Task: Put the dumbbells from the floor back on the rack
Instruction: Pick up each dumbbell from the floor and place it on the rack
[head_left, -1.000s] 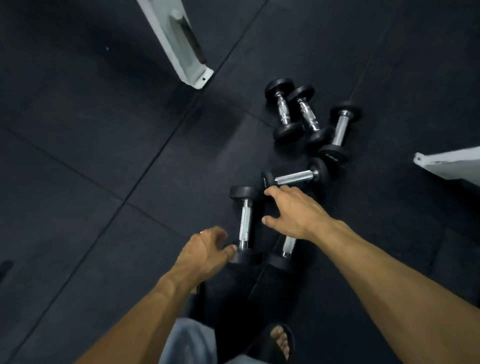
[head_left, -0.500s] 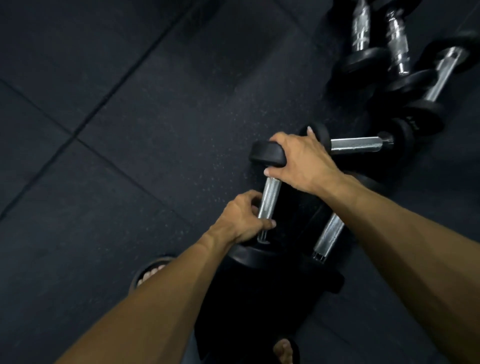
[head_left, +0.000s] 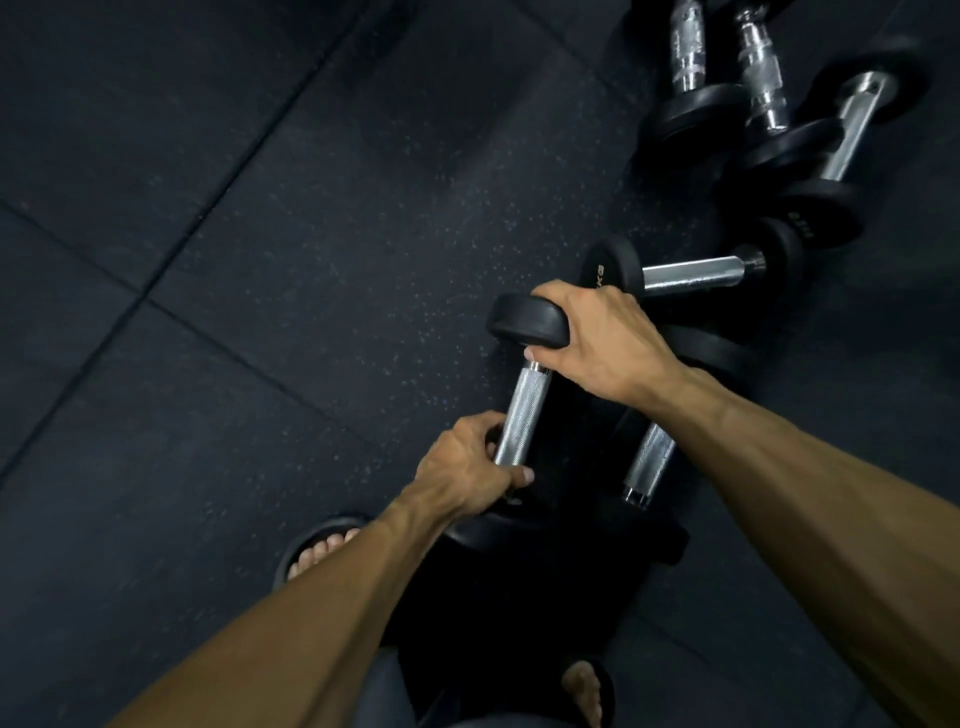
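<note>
Gripping dumbbell: left hand on handle, right hand on head.

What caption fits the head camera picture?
Left hand grips a dumbbell handle; right hand holds its top weight.

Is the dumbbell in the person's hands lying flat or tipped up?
Tipped up. The right hand grips the dumbbell's raised far head; the left hand holds the handle low, near the other head.
</note>
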